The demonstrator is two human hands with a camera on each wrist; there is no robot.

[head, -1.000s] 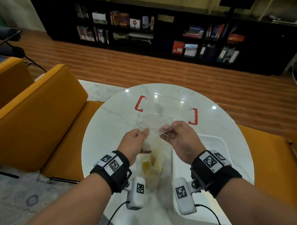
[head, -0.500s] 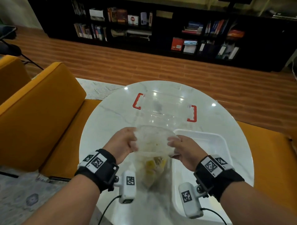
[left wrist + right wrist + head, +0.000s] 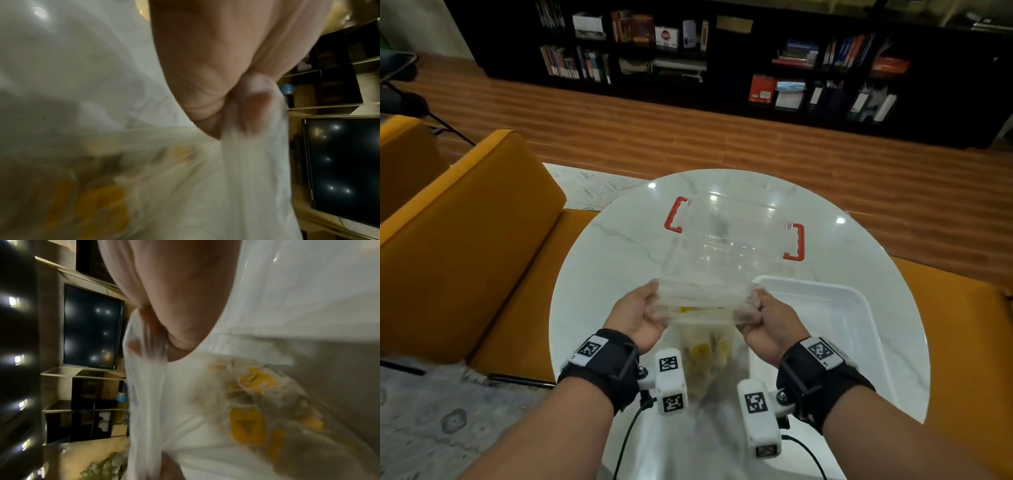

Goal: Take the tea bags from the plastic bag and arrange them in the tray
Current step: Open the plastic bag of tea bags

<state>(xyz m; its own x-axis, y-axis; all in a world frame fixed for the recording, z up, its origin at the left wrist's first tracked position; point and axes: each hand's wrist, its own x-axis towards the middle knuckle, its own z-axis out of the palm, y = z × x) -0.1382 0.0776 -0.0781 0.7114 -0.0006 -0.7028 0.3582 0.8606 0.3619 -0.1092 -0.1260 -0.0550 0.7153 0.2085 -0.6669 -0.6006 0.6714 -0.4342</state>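
A clear plastic bag (image 3: 702, 301) hangs above the near middle of the round table, its mouth stretched wide between my hands. My left hand (image 3: 640, 313) grips the bag's left rim, my right hand (image 3: 763, 317) grips the right rim. Tea bags with yellow tags (image 3: 705, 353) lie bunched at the bottom of the bag; they show blurred in the left wrist view as tea bags (image 3: 98, 203) and clearer in the right wrist view as tea bags (image 3: 248, 425). The white tray (image 3: 859, 329) sits on the table just right of my right hand.
A clear storage box with red handles (image 3: 796, 241) stands on the marble table (image 3: 602, 260) behind the bag. Orange seats (image 3: 458, 240) flank the table on the left and right. A dark bookshelf lines the far wall.
My hands have come down toward me and moved apart, pulling the bag's mouth from pinched together to wide open. The tray has come into fuller view.
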